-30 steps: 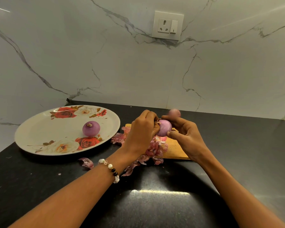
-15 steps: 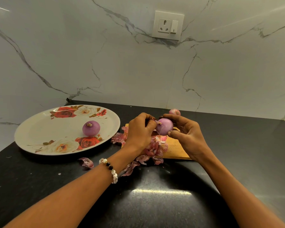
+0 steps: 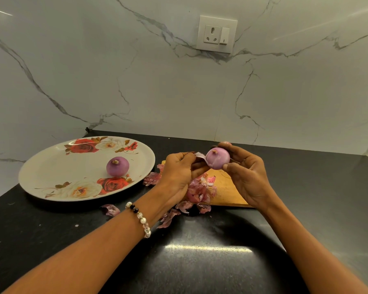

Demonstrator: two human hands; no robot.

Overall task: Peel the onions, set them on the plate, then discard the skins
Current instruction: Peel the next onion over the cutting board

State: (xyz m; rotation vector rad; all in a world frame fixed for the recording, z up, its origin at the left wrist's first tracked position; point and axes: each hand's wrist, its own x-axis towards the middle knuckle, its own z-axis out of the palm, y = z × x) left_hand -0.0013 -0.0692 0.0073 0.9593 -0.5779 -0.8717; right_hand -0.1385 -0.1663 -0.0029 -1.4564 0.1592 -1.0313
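Looking down, we see the black countertop (image 3: 200,272) under a marbled white wall (image 3: 157,85) with a socket plate (image 3: 216,34). On the counter's left sits the big floral plate (image 3: 57,166), and one peeled onion (image 3: 117,166) rests on it, root end up, near the right part of the plate. Right of the plate lies a wooden cutting board (image 3: 227,189), partly covered by a heap of onion skins (image 3: 198,190); more skin bits lie on the counter just in front, one loose piece (image 3: 110,209) near the plate's front edge. Above the board our right hand (image 3: 248,179) holds a second onion (image 3: 217,159), fingers and thumb curled round it, root end up. Our left hand (image 3: 177,172), beaded bracelet (image 3: 141,217) on the wrist, pinches a pale strip of skin (image 3: 200,155) that touches the held onion's left side. A third onion (image 3: 227,142) barely shows behind the right hand's fingers; we can't tell if it is peeled.
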